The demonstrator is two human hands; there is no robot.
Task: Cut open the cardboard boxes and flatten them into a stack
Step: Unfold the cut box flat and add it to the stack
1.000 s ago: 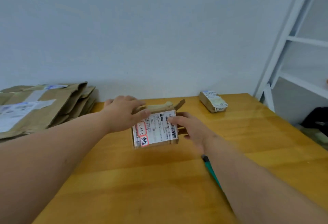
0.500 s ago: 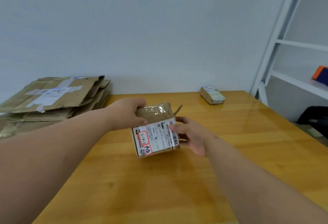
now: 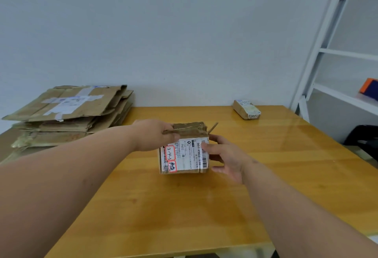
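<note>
A wooden table (image 3: 184,212) fills the lower frame, set against a plain pale wall (image 3: 163,32). At the right edge stands a white shelving frame (image 3: 319,53); an orange and dark blue object (image 3: 369,88) lies on one shelf, and something black (image 3: 362,137) sits below.

Matt cardboard box (image 3: 184,149), glossy wooden table (image 3: 173,206)

a wooden counter (image 3: 204,206) carries a labelled cardboard box (image 3: 184,151) mid-surface, a small parcel (image 3: 246,109) near its far right corner, and flattened boxes (image 3: 69,112) stacked far left.
</note>
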